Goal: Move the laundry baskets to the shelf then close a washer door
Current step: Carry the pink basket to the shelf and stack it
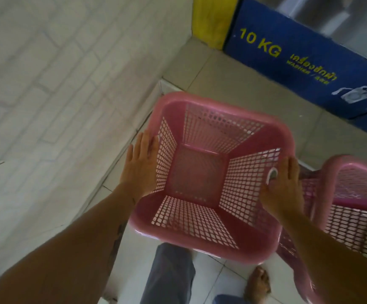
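Observation:
An empty pink plastic laundry basket with lattice walls is held above the floor in front of me. My left hand lies flat on its left rim, fingers pointing forward. My right hand grips the right rim at a handle slot, thumb inside the basket. A second pink basket stands just to the right, touching the held one and partly cut off by the frame edge. No washer door or shelf can be made out.
A white brick-pattern wall runs along the left. A blue panel marked "10 KG" with a yellow strip stands ahead on a raised tiled step. My legs and a bare foot are below on white floor tiles.

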A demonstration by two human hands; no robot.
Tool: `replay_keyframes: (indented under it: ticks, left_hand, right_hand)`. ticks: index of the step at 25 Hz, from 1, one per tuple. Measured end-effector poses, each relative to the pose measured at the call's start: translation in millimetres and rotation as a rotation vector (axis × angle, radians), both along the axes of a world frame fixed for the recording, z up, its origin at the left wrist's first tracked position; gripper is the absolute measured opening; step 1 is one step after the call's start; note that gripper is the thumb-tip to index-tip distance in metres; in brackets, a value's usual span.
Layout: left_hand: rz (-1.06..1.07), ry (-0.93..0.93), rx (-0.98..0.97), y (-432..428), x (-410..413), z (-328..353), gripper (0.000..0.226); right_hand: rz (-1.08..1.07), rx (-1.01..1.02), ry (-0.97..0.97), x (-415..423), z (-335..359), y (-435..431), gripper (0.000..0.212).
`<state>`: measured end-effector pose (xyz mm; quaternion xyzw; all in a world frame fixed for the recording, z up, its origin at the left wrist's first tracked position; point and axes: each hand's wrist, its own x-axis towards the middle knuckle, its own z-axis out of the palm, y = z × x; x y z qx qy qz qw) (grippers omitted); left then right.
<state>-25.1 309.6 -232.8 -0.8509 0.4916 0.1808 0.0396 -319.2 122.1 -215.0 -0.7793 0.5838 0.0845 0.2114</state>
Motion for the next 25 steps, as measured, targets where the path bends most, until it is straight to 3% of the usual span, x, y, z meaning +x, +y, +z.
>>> replay_keyframes:
  ticks: [3, 7, 14, 19, 25]
  left_hand:
    - [-0.001, 0.043, -0.033, -4, 7, -9, 0.11]
    - [0.079, 0.073, -0.14, -1, 4, 4, 0.103]
    - [0.369, 0.092, -0.291, 72, -23, 114, 0.096]
    - [0.556, -0.025, -0.412, 150, -110, 221, 0.086]
    - [0.828, -0.149, -0.473, 257, -273, 317, 0.097]
  right_hand:
    - [-0.043, -0.03, -0.016, 0, -10, -4, 0.102]
    - [0.063, 0.013, 0.044, 3, 3, -23, 0.123]
    - [0.361, -0.022, -0.09, 9, 112, -23, 0.097]
    - [0.545, -0.032, -0.215, -13, 200, 13, 0.092]
    - [0.862, -0.048, -0.335, -69, 293, 68, 0.085]
